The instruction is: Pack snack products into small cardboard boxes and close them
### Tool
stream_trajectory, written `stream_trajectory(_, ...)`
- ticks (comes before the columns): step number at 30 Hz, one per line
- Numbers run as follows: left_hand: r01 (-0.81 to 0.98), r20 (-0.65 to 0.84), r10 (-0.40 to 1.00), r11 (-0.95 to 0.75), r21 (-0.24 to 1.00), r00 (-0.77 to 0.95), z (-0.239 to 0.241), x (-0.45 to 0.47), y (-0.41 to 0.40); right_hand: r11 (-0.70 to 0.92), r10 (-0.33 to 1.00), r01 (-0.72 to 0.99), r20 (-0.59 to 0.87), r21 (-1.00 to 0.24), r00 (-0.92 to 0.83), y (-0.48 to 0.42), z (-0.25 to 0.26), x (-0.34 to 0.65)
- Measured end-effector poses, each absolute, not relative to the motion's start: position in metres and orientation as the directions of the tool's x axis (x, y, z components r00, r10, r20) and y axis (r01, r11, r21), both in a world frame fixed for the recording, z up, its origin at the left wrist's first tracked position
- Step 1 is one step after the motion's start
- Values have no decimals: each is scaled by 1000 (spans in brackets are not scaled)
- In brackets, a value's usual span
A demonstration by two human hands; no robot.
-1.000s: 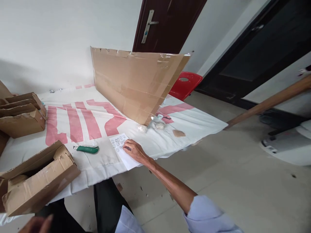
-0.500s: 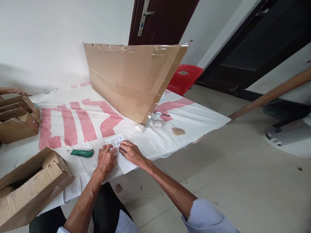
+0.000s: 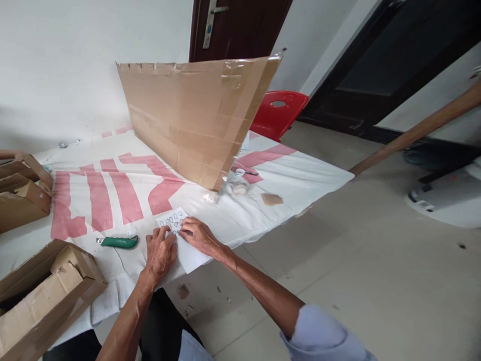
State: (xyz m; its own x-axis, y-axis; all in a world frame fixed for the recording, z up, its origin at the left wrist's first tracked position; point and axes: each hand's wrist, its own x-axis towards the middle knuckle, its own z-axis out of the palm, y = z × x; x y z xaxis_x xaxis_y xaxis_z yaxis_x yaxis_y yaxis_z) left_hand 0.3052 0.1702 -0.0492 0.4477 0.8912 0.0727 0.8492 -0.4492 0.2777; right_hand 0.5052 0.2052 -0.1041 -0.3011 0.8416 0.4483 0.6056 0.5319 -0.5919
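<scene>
The right hand's grip (image 3: 201, 236) was drawn in, its fingers bent and their tips gathered low over a white sheet (image 3: 191, 254); whether anything was pinched between them could not be told. The left hand's grip (image 3: 161, 250) was loosely curled, with its fingertips down at the sheet's left side, close to those of the right; what it had hold of, if anything, could not be made out either. The sheet lay flat at the near edge of a cloth-covered desk (image 3: 308, 175), its upper part bearing rows of small dark-edged shapes (image 3: 175, 215), too small to tell as drawn marks or loose pieces.

Left of the left hand lay a green-handled cutter (image 3: 118, 242), with a small pale piece (image 3: 130, 232) just beyond it. Nearer the person, at the left, stood an open cardboard box (image 3: 41, 311). Farther back at the left edge, another person's hand (image 3: 17, 154) was at a second cardboard box (image 3: 24, 203).

Beyond the sheet, a large cardboard panel (image 3: 195, 110) stood upright and slantwise across the desk. Clear plastic (image 3: 238, 188) lay crumpled by its near corner, and a flat brown scrap (image 3: 272, 199) lay to the right of that. Behind the panel showed a red chair (image 3: 280, 113) and a dark door (image 3: 240, 30).
</scene>
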Motion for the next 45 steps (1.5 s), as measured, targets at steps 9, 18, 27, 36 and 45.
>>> stream_trajectory(9, 842, 60, 889, -449, 301, 453, -51, 309, 167, 489, 870, 606, 405, -628, -282, 210, -108, 504)
stream_trajectory(18, 842, 32, 902, -415, 346, 431, -48, 309, 170, 512, 857, 579, 426, -635, -290, 208, -108, 502)
stream_trajectory(27, 839, 13, 914, -378, 391, 405, -46, 309, 172, 534, 843, 546, 455, -646, -285, 208, -110, 504)
stream_trajectory(36, 832, 14, 918, -366, 417, 397, -45, 308, 171, 530, 835, 590, 496, -609, -239, 206, -113, 497)
stream_trajectory(45, 851, 17, 924, -359, 383, 381, -41, 310, 178, 541, 829, 648, 468, -536, -305, 200, -109, 501)
